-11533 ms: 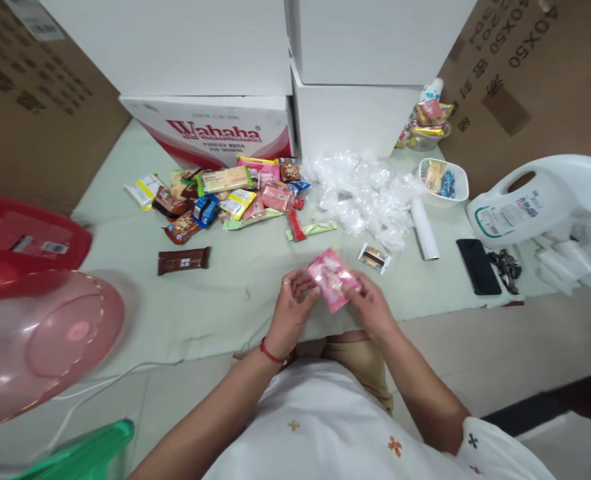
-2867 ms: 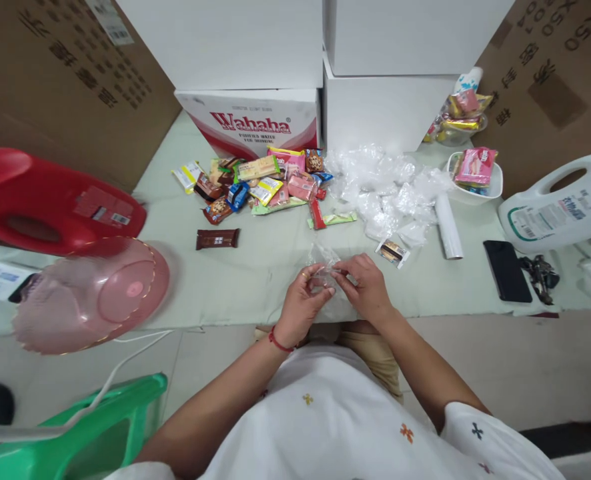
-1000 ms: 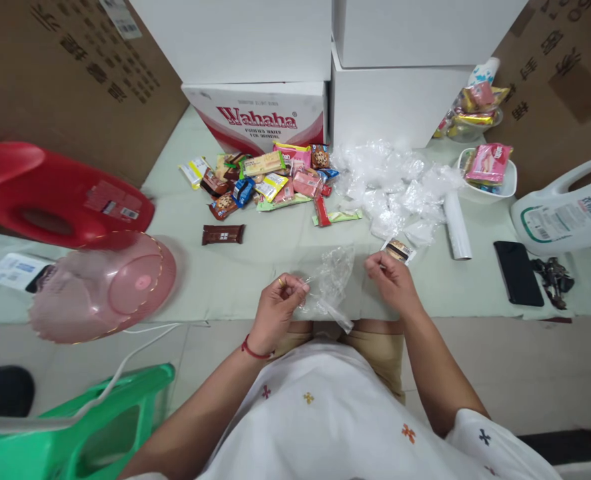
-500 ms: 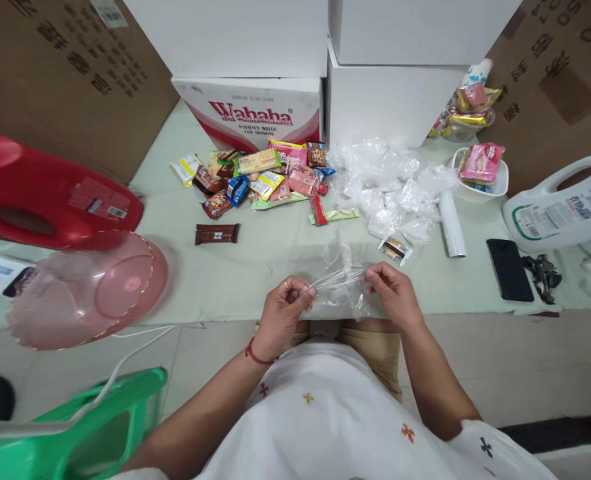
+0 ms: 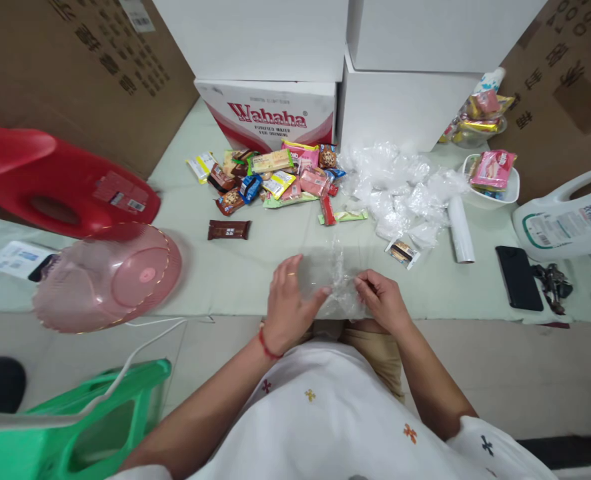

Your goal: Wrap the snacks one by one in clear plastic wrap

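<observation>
A clear plastic bag [image 5: 339, 283] lies between my hands at the table's front edge. My right hand [image 5: 378, 297] pinches its right side between thumb and fingers. My left hand [image 5: 293, 303] is at the bag's left side, fingers stretched out and thumb apart, with the thumb tip by the film. Beyond the bag a heap of wrapped snacks [image 5: 278, 177] spreads in front of the Wahaba box. A brown-wrapped bar [image 5: 229, 229] lies apart on the left, and a small biscuit packet [image 5: 402, 253] sits to the right. Crumpled clear bags [image 5: 400, 190] are piled at the right.
On the left stand a red jug [image 5: 75, 180] and a pink bowl [image 5: 110, 277]. To the right are a plastic roll [image 5: 460, 230], a white tub [image 5: 510, 190], a phone [image 5: 519, 278], keys [image 5: 553, 287] and a white jug [image 5: 565, 223]. White boxes [image 5: 390, 107] line the back.
My left hand has let go of the gathered film and spread its fingers. The bag, stretched between both hands before, is now looser. The whole view has shifted slightly.
</observation>
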Demonstrator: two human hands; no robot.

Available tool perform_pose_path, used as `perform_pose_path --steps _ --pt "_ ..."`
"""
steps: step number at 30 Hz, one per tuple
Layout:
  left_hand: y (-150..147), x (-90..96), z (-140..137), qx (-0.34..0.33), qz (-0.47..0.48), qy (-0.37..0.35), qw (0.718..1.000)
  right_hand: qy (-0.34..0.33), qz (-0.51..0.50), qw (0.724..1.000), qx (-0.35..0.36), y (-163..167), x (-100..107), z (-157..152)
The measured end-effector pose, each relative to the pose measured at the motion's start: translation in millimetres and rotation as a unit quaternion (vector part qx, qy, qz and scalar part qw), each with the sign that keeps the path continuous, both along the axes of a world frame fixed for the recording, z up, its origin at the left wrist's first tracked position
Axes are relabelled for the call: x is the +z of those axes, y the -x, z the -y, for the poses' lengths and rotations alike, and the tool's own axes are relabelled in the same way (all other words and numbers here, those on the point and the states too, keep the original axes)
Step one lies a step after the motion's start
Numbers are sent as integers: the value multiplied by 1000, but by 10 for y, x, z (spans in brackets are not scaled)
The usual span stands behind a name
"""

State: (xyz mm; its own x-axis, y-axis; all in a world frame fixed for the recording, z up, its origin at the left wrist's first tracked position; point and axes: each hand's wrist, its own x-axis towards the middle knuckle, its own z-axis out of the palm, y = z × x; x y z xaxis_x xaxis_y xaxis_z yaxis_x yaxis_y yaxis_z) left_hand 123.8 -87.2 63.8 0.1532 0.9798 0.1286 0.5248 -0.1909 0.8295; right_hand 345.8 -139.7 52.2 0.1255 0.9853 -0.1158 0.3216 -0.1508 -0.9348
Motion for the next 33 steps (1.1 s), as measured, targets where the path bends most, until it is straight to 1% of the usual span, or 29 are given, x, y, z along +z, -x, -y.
perform_pose_path --steps 1,2,4,5,7,10,13,14,16,17,19,20,22,24,25,27,28,30,31,32,33 --pt "-104 -16 -63 -6 -3 12 1000 -1 3 1000 2 6 21 -3" --pt "-193 -46 -119 -14 1 40 999 -1 4 1000 -2 3 39 -3" --pt "-309 -127 -204 -32 27 86 995 1 -1 1000 -30 -35 66 8" --pt "-331 -164 -231 -40 42 97 994 5 -11 999 -50 -68 75 20" --pt "-318 -210 -262 -44 69 93 992 24 -44 995 -82 -147 81 56" --pt "-213 -200 -296 1 106 83 991 51 -101 986 -118 -286 38 133" --pt "-80 -165 -330 45 131 94 986 60 -110 980 -155 -469 -47 213" --pt "-40 -160 -334 50 133 99 985 67 -98 982 -149 -544 -68 231" --pt "20 -162 -326 52 130 107 984 70 -40 992 -102 -696 -72 238" --pt "37 -166 -313 50 128 110 984 57 6 996 -72 -758 -50 222" --pt "39 -170 -277 39 125 115 985 -3 113 993 -18 -813 30 147" --pt "27 -166 -258 34 125 117 985 -41 162 986 7 -793 77 89" --pt "-11 -146 -225 29 128 120 984 -102 232 965 66 -654 147 -55" --pt "-49 -111 -206 27 133 123 983 -131 270 946 122 -424 148 -217" --pt "-59 -93 -200 27 134 124 983 -140 279 940 136 -301 120 -295" --pt "-52 -66 -194 26 135 124 983 -159 270 941 127 -98 25 -430" --pt "-33 -61 -192 26 137 126 982 -171 250 946 113 -34 -29 -484" --pt "37 -75 -182 26 142 138 980 -195 177 962 77 4 -127 -569" --pt "84 -95 -172 26 147 147 978 -195 129 971 57 -17 -164 -604" --pt "138 -124 -159 25 154 158 975 -182 78 980 34 -55 -194 -635" --pt "196 -160 -144 26 163 171 971 -152 27 988 6 -104 -217 -664"
